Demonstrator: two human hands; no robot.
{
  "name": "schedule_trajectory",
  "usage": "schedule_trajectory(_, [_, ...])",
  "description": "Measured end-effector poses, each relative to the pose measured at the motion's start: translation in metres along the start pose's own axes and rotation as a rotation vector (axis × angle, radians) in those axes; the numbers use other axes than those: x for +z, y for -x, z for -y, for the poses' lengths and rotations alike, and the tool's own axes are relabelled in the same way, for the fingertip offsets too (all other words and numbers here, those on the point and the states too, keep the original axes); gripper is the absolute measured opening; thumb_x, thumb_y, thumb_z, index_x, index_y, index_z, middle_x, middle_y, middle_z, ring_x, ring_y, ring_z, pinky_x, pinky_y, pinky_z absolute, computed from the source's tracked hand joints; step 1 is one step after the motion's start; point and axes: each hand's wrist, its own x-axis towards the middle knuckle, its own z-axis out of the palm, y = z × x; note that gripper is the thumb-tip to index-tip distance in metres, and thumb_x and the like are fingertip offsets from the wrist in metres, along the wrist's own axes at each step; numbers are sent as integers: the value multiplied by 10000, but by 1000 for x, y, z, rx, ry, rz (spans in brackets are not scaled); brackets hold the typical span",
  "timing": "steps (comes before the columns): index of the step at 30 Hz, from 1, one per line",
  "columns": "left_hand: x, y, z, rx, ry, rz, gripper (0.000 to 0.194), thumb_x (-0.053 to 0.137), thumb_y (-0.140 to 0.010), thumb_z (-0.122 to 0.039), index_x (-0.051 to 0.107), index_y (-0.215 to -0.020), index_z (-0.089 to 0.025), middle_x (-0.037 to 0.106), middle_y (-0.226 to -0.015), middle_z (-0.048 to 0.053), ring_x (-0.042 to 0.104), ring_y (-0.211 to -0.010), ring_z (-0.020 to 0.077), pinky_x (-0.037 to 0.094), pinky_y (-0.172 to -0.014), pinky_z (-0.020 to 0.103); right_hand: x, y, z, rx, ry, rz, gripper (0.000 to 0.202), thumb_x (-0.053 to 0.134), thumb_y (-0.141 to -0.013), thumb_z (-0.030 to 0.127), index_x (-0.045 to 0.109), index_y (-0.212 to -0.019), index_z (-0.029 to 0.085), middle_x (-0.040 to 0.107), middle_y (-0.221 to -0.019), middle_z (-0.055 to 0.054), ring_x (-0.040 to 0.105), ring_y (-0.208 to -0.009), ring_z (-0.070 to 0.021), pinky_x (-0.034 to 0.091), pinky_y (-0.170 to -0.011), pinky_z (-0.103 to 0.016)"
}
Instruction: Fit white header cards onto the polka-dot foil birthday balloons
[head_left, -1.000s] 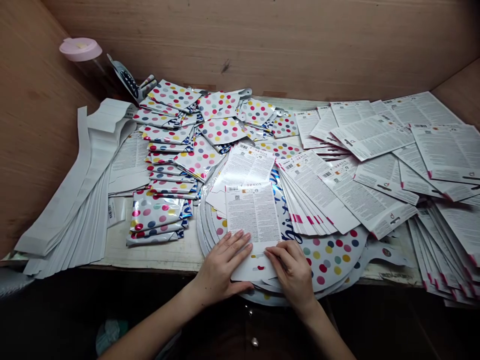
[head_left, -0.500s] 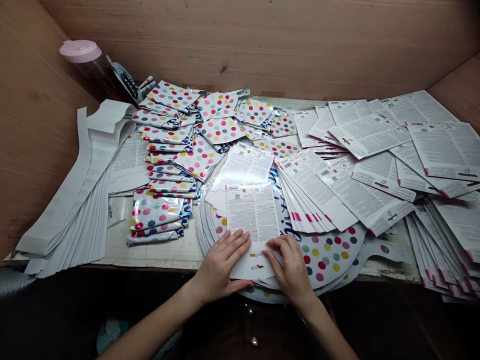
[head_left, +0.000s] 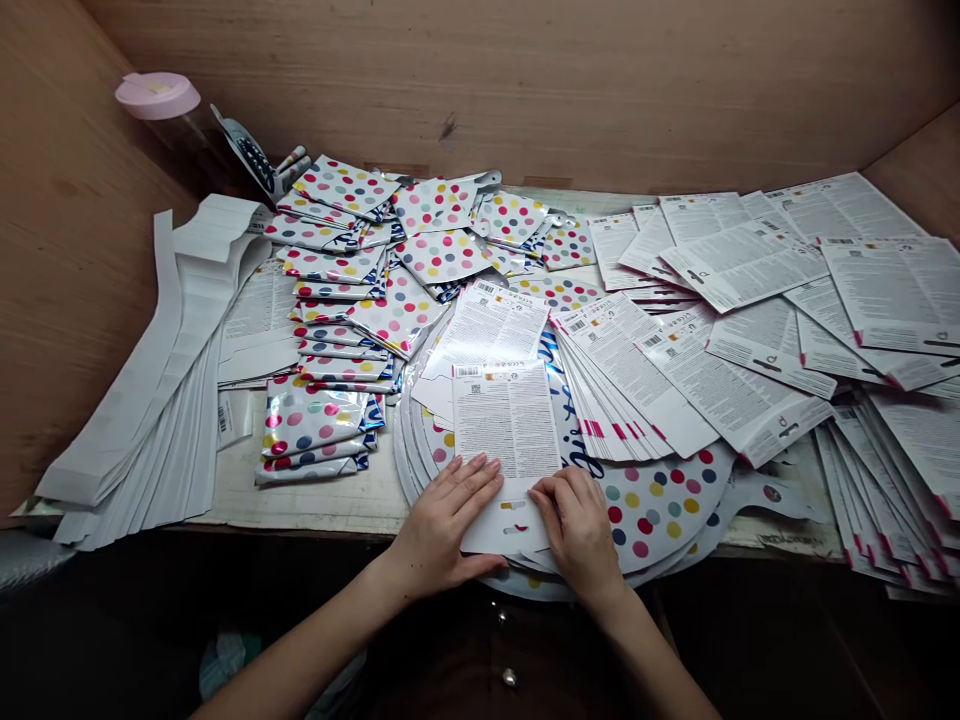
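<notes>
Your left hand (head_left: 442,530) lies flat, fingers spread, on the near-left corner of the printed card (head_left: 508,455); your right hand (head_left: 579,530) has fingertips pressed together on its near-right edge, more a press than a pinch, no closed grip on either side. Card sits at 6 o'clock on the worktop (head_left: 315,505), atop the round dotted foil balloons (head_left: 660,505). Judging by look: thin, light, semi-stiff cardstock w/ slick foil beneath, so it'll prob. slide; hold by the near edges beside the hang slots, not mid-sheet, or it creases. Long axis runs 6 to 12 o'clock, barcode end at 12, slot end toward you. Folded dotted packs (head_left: 330,330) at 10 o'clock, fanned cards (head_left: 750,330) at 2, white strips (head_left: 157,400) at 9.
</notes>
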Motion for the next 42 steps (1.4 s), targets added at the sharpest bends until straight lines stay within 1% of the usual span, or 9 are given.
schedule_trajectory(7, [0,-1,-2,-6,14,-1,820,590,-834,-608,374,-1448,-108,494,-1440,188,388,-1391,318,315,-1149,506,3,-2,4,-42,82,43,147,446,-976,170,516,-850,195,532,-828,-55,470,-795,-209,348,-738,-371])
schedule_trajectory(14, [0,1,2,15,76,-26,757,623,-826,-587,449,-1385,-108,517,-1415,205,396,-1385,323,315,-1143,527,-67,34,-3,-246,-14,425,151,491,-964,213,489,-813,207,540,-780,-22,506,-695,-167,393,-659,-312])
schedule_trajectory(20, [5,12,5,152,138,-204,390,673,-864,-346,600,-1200,-162,701,-1124,133,545,-1250,306,376,-1085,571,-66,28,-5,-212,-17,334,152,613,-914,263,561,-1028,177,582,-929,-84,533,-834,-214,458,-714,-343])
schedule_trajectory(23, [6,12,-5,36,125,-299,260,621,-900,-261,630,-1153,-203,709,-947,75,637,-936,229,535,-868,446,-38,18,4,-240,-72,280,234,549,-936,178,550,-1169,187,592,-999,-98,522,-917,-237,461,-792,-390])
schedule_trajectory(26, [6,3,-17,-190,101,-328,91,581,-919,-220,650,-977,-214,658,-809,45,589,-767,195,528,-706,361,-19,11,8,-39,-171,183,90,496,-955,154,565,-955,212,559,-840,-47,510,-804,-202,446,-709,-348])
schedule_trajectory(30, [3,-10,-25,-570,-83,-375,368,670,-849,-388,563,-1124,-168,611,-1009,116,566,-935,294,522,-776,458,-10,7,6,315,-10,-6,307,657,-856,456,511,-971,211,539,-900,-77,488,-834,-265,422,-701,-404])
schedule_trajectory(34, [-1,-14,-26,-636,-36,-268,234,679,-827,-400,532,-815,-218,570,-823,52,545,-806,278,509,-687,450,-7,5,7,407,77,-76,441,678,-774,597,517,-939,222,534,-924,-89,466,-844,-294,377,-713,-431])
schedule_trajectory(37, [-2,-14,-25,-632,75,-316,201,652,-848,-363,539,-926,-216,577,-909,64,578,-901,287,526,-764,473,-12,1,12,487,-163,-44,358,672,-805,539,493,-838,231,535,-857,-53,490,-806,-257,405,-703,-404])
schedule_trajectory(42, [-5,-15,-29,-734,393,-387,825,741,-764,-446,294,-1422,-230,624,-1150,124,647,-983,304,568,-789,477,-22,-4,33,657,-1072,100,245,562,-922,457,472,-989,240,623,-893,-34,610,-775,-195,527,-657,-338])
